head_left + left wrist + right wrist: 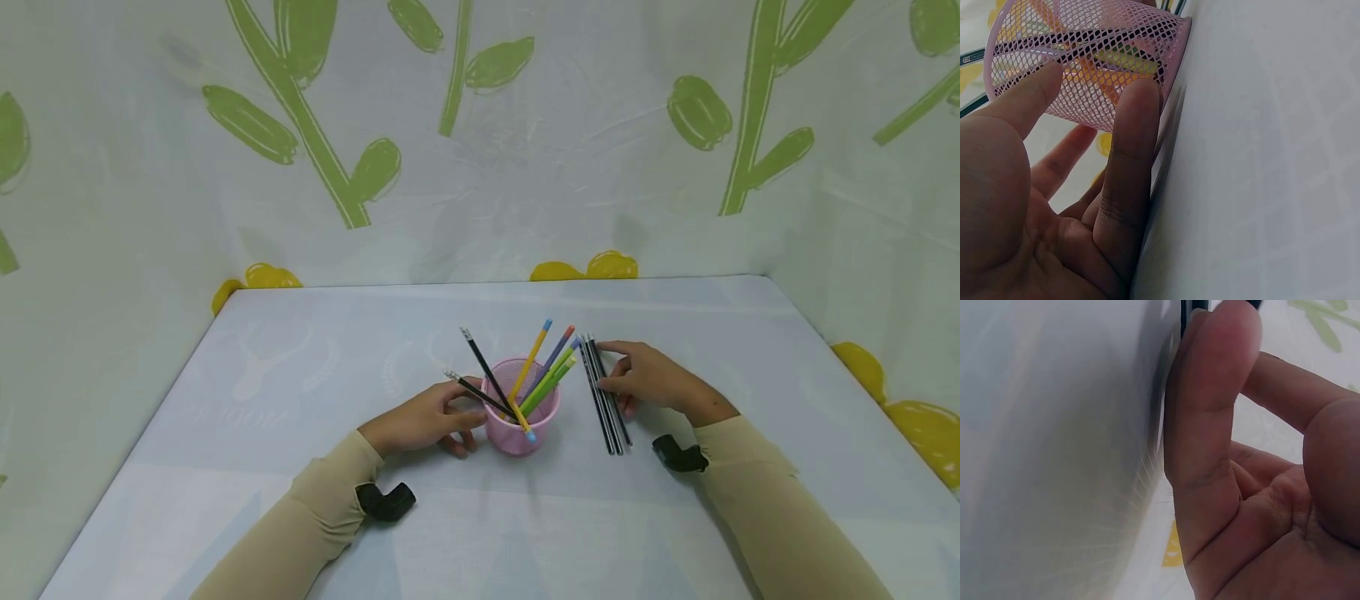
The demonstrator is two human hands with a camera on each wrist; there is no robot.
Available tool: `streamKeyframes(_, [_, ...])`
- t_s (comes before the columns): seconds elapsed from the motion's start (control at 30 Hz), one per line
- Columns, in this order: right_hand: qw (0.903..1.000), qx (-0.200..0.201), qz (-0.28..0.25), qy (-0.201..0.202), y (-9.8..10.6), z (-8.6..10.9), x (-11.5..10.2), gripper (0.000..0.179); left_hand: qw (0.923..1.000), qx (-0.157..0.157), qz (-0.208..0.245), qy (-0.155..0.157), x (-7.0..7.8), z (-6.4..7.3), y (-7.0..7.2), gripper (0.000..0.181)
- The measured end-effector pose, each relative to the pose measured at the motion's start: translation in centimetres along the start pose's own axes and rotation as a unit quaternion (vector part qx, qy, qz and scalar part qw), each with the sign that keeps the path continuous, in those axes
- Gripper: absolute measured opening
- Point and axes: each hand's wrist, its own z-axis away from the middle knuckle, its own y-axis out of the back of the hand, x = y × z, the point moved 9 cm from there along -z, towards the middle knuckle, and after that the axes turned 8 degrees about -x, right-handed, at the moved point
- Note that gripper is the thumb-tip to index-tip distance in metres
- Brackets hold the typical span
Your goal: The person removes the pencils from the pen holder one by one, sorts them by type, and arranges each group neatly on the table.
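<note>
A pink mesh pencil cup [512, 439] stands upright near the middle of the table. Leaning in it are two black pencils [483, 364] and several coloured ones, among them a yellow pencil [532, 354] and a green pencil [547, 388]. My left hand [423, 417] is at the cup's left side, its loosely bent fingers and thumb touching the mesh [1066, 69]. Right of the cup, several black pencils [603, 408] lie side by side on the table. My right hand [648, 379] touches their right side with thumb and index finger; the fingers under its palm are partly hidden.
The white table [480, 533] has a pale printed pattern. Behind it hangs a white sheet [585, 192] with green leaf and yellow shapes. A black band piece [386, 502] sits on the left sleeve, another black piece [678, 455] on the right sleeve.
</note>
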Motion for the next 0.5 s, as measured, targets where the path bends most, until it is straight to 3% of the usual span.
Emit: streamKeyframes(0.5, [0.9996, 0.012, 0.025, -0.002, -0.30, 0.03, -0.38, 0.075, 1.0000, 0.003, -0.010, 0.001, 0.19, 0.08, -0.03, 0.051])
